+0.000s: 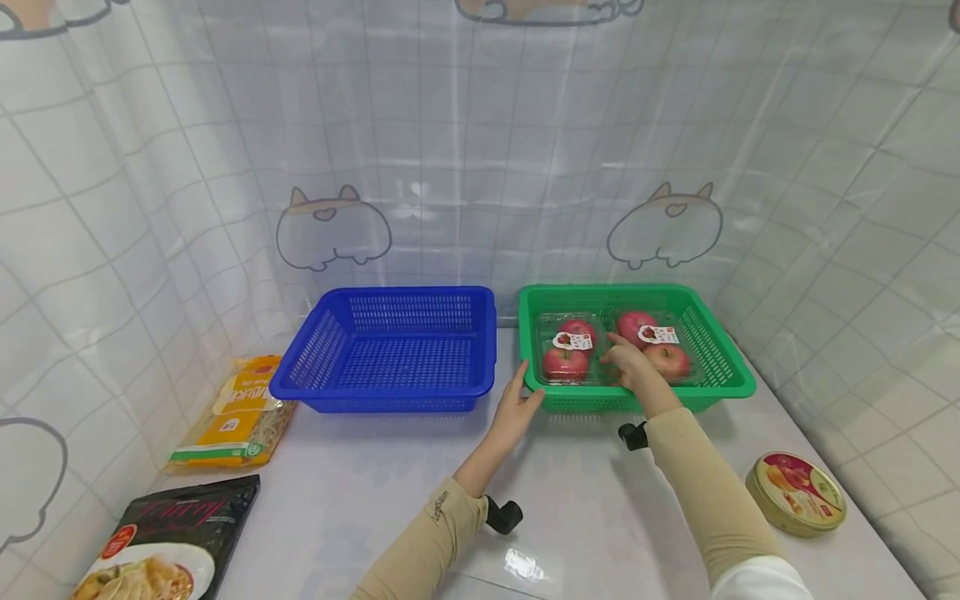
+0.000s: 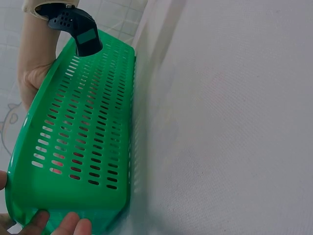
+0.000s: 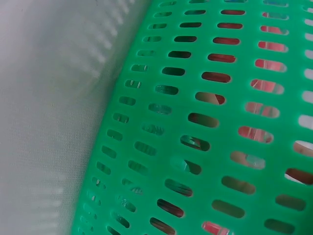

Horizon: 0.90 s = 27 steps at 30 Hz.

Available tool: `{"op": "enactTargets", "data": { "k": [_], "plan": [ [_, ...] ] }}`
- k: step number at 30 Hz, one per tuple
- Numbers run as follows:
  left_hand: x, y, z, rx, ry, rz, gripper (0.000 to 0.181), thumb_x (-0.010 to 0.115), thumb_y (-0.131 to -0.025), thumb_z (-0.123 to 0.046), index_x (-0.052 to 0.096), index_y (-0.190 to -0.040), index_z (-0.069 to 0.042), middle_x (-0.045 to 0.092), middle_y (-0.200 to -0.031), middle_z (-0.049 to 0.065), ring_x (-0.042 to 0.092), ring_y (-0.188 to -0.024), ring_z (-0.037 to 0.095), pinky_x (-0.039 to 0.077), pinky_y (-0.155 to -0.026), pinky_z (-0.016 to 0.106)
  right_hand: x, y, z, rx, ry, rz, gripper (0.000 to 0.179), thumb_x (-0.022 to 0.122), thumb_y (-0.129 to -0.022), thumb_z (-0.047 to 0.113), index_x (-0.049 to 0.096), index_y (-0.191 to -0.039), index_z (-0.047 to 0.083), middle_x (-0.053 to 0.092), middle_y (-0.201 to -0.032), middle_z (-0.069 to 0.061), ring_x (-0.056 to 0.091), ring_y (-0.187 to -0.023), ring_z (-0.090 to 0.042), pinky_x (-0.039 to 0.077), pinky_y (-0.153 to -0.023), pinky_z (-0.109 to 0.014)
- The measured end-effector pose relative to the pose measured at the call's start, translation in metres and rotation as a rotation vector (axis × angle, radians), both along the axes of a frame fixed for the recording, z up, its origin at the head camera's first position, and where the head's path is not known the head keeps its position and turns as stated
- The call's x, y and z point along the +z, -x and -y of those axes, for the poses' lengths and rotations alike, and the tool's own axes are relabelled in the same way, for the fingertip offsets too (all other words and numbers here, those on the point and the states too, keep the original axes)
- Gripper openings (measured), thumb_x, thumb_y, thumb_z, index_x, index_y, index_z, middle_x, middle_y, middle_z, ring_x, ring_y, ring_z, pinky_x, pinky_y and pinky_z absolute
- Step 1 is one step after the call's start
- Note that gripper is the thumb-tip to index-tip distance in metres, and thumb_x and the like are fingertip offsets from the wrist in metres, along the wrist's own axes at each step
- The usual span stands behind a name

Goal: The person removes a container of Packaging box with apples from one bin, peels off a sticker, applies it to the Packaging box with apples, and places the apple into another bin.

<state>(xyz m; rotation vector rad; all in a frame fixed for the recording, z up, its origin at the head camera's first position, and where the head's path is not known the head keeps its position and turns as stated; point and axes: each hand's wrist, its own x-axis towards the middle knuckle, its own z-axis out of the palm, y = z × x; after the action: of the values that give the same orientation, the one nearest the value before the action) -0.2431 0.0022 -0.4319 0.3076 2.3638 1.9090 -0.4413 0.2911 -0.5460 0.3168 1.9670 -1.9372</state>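
A green basket (image 1: 727, 390) holds two clear plastic packs of red apples, a left pack (image 1: 570, 346) and a right pack (image 1: 655, 343), each with a white label. My left hand (image 1: 516, 410) grips the front left corner of the basket. In the left wrist view, its fingers (image 2: 68, 224) lie against the outer wall below the rim. My right hand (image 1: 632, 367) reaches over the front rim, with its fingertips down between the two packs. Whether those fingers pinch a pack I cannot tell. In the right wrist view, the slotted basket wall (image 3: 195, 132) hides this hand.
Left of the green basket stands a blue basket (image 1: 382, 393). A yellow food bag (image 1: 236, 412) and a black food packet (image 1: 168, 533) lie at the left. A round tin (image 1: 797, 493) sits at the right. A tiled-pattern curtain (image 1: 487, 167) hangs close behind both baskets.
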Motion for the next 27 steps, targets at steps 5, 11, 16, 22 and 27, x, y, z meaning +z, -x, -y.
{"op": "enactTargets", "data": {
  "k": [5,11,16,22,27],
  "plan": [
    [-0.01,0.005,-0.001,0.008,0.017,-0.006,0.061,0.049,-0.094,-0.02,0.021,-0.147,-0.008,0.03,-0.141,0.025,0.053,-0.091,0.022,0.048,-0.08,0.039,0.015,-0.019,0.009,0.026,-0.077,-0.027,0.086,0.051,-0.084,-0.005,0.012,-0.148,0.036,-0.005,-0.154,-0.012,0.003,-0.135,-0.047,0.031,-0.09,-0.069],
    [-0.012,0.006,-0.002,0.008,0.017,-0.001,0.06,0.048,-0.095,-0.02,0.021,-0.147,-0.009,0.03,-0.143,0.024,0.053,-0.098,0.025,0.047,-0.084,0.041,0.049,-0.047,0.024,0.053,-0.186,-0.034,0.081,0.047,-0.087,-0.004,0.008,-0.149,0.03,-0.002,-0.154,-0.017,0.012,-0.135,-0.045,0.025,-0.098,-0.064],
    [-0.016,0.01,-0.002,0.01,0.015,0.006,0.061,0.048,-0.095,-0.023,0.02,-0.148,-0.011,0.029,-0.143,0.023,0.05,-0.108,0.029,0.045,-0.089,0.045,0.086,-0.073,0.04,0.079,-0.262,-0.068,0.078,0.045,-0.087,-0.004,0.007,-0.15,0.022,0.008,-0.151,-0.024,0.045,-0.099,-0.032,0.038,-0.075,-0.044],
    [-0.017,0.014,0.002,0.012,0.033,0.014,0.062,0.049,-0.095,-0.025,0.02,-0.148,-0.012,0.031,-0.143,0.021,0.053,-0.104,0.028,0.046,-0.086,0.043,0.157,-0.127,0.074,0.103,-0.278,-0.09,0.074,0.031,-0.088,-0.008,-0.007,-0.148,0.013,-0.011,-0.152,-0.021,0.0,-0.135,-0.046,0.028,-0.096,-0.066],
    [-0.016,0.015,0.011,-0.014,-0.028,0.083,0.069,0.053,-0.092,-0.029,0.017,-0.149,-0.018,0.034,-0.142,0.019,0.053,-0.103,0.03,0.045,-0.088,0.045,0.173,-0.143,0.078,0.096,-0.197,-0.141,0.074,0.027,-0.088,-0.011,-0.006,-0.149,0.016,-0.012,-0.152,-0.019,-0.002,-0.137,-0.043,0.025,-0.099,-0.066]
  ]
}}
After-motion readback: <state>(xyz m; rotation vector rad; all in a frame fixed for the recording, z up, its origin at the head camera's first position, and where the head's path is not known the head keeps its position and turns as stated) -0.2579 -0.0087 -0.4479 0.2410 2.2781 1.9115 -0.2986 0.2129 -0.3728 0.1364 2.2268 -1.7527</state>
